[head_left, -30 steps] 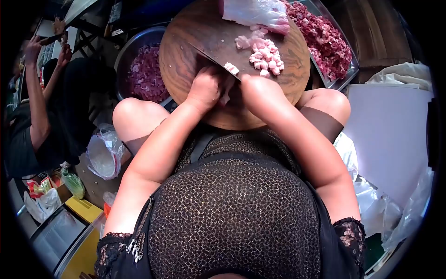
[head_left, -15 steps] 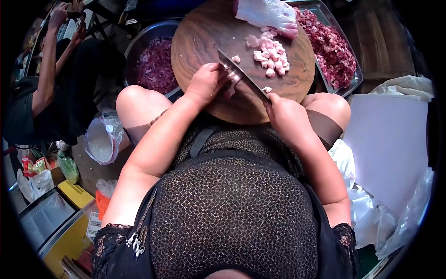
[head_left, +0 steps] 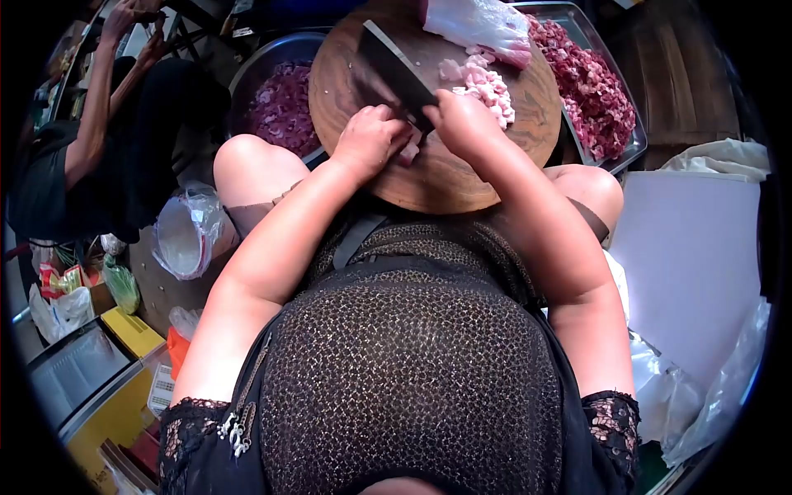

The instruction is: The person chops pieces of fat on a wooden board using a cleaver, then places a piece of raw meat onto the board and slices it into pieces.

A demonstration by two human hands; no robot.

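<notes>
My right hand [head_left: 464,122] is closed round the handle of a broad-bladed cleaver [head_left: 389,66]. The blade points up and left over the round wooden chopping board [head_left: 450,186]. To its left, my left hand [head_left: 369,142] presses a small strip of pale pink meat [head_left: 408,152] on the board, its fingers curled close to the blade. Pale diced fatty meat [head_left: 488,89] is heaped beyond my right hand, which partly hides it. A larger slab of meat with white skin or fat [head_left: 478,31] lies at the board's far edge.
Left of the board stands a metal bowl [head_left: 239,91] of cut red meat [head_left: 285,111]. A metal tray [head_left: 634,148] of chopped meat [head_left: 586,87] is on the right. Another person [head_left: 95,136] sits at far left, near a bag-lined bucket [head_left: 183,239]. A white board [head_left: 685,247] lies at right.
The cleaver has moved up and left and its blade now stands further over the board. My right hand has shifted up and left with it. The left hand stays on the meat.
</notes>
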